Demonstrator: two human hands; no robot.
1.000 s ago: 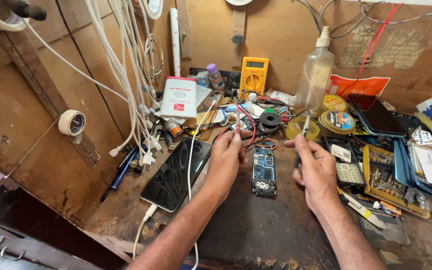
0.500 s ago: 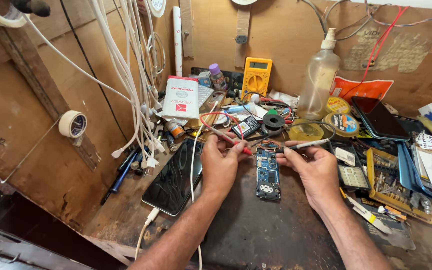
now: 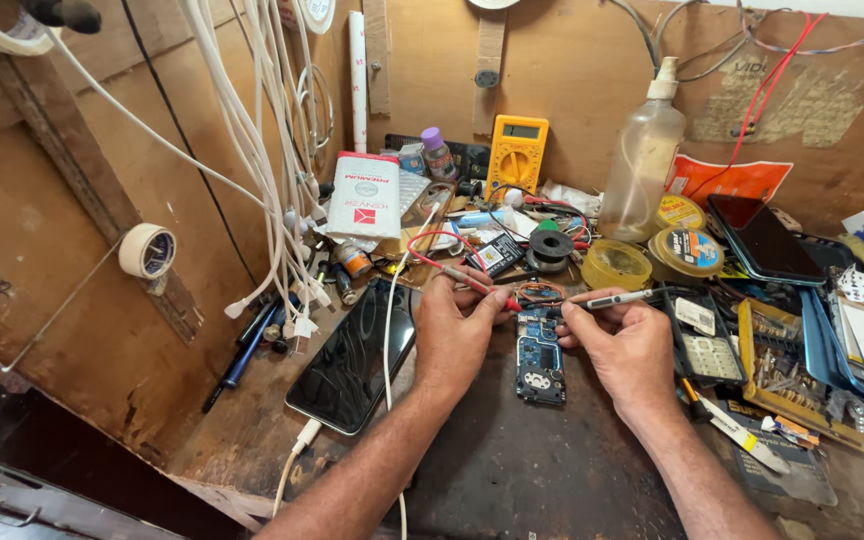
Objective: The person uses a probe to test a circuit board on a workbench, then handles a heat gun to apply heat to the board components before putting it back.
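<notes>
A small blue circuit board [image 3: 540,356] lies on the dark bench between my hands. My left hand [image 3: 455,330] grips a red test probe [image 3: 477,282] whose tip points down at the board's top edge. My right hand [image 3: 627,345] grips a thin black and silver probe [image 3: 620,298], its tip also at the board's top. Red and black leads run back towards the yellow multimeter [image 3: 517,156] leaning on the wall.
A black phone [image 3: 354,355] on a white cable lies left of the board. White cables [image 3: 270,150] hang at left. A plastic spray bottle [image 3: 642,160], solder tins [image 3: 685,252], another phone [image 3: 764,240] and trays of small parts [image 3: 787,375] crowd the right side.
Both hands picked up probes and moved inward to the top of the circuit board. One second ago the left hand rested open-fingered near the phone.
</notes>
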